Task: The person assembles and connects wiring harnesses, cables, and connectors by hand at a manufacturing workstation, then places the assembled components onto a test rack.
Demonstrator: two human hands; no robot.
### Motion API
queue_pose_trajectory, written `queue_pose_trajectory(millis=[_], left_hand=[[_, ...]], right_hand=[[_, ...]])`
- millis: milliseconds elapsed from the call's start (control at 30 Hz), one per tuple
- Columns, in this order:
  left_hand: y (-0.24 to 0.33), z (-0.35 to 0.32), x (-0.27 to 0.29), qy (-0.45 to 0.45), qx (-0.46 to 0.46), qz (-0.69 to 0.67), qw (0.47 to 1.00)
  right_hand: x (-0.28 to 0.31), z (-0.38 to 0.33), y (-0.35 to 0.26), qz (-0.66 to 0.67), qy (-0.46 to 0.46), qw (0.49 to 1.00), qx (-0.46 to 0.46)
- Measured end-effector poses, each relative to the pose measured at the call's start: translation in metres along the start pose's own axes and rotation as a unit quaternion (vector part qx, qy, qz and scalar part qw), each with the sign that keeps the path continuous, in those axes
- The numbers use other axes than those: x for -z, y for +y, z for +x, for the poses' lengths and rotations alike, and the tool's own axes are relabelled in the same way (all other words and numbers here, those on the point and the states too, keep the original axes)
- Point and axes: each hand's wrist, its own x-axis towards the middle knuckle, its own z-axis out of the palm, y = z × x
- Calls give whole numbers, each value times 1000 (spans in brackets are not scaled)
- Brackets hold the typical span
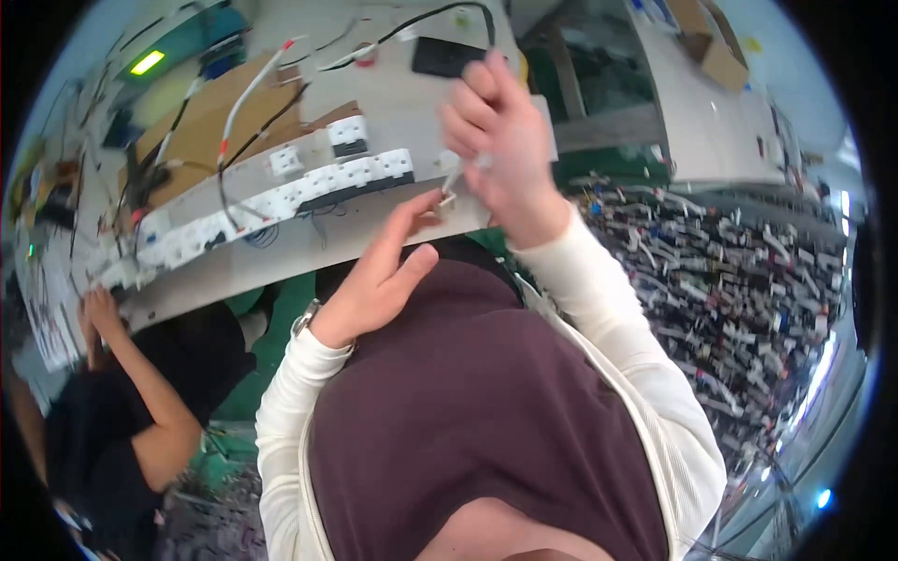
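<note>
My left hand (379, 280) reaches over the table's front edge, fingers stretched out and thumb apart. Its fingertips touch or nearly touch a small white piece (446, 202) at the edge. Above and right of it, my right hand (500, 136) is raised and curled closed, blurred by motion. A pale, thin piece (453, 178) shows below that fist; what the fingers hold is hidden. A black cable (488, 23) curves down to behind the fist. Left of my hands, a long row of white socket blocks (290, 196) lies along the table, with a separate white block (348, 133) behind it.
A flat black object (444, 56) and brown cardboard (201, 131) lie on the table (215, 280). At the left, another person's hand (101, 313) works at the row's end. Many small white parts (730, 299) cover the area at right. An open carton (716, 47) stands far right.
</note>
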Motion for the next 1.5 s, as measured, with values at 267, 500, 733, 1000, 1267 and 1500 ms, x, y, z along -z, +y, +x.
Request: queue_pose_trajectory(millis=[267, 500, 733, 1000, 1267, 1500], left_hand=[[5, -76, 41, 197, 96, -228, 949], [-14, -123, 55, 270, 10, -347, 898], [-51, -170, 135, 424, 183, -371, 806], [-74, -168, 185, 369, 168, -403, 820], [-84, -175, 203, 379, 144, -437, 803], [-95, -185, 209, 380, 198, -479, 766]], right_hand=[[-97, 16, 81, 44, -104, 994, 0], [-164, 34, 146, 8, -135, 990, -38], [-137, 42, 188, -329, -306, 893, -37], [-165, 46, 224, -309, -234, 921, -42], [-180, 43, 258, -488, -354, 788, -122], [-169, 62, 272, -601, -508, 591, 179]])
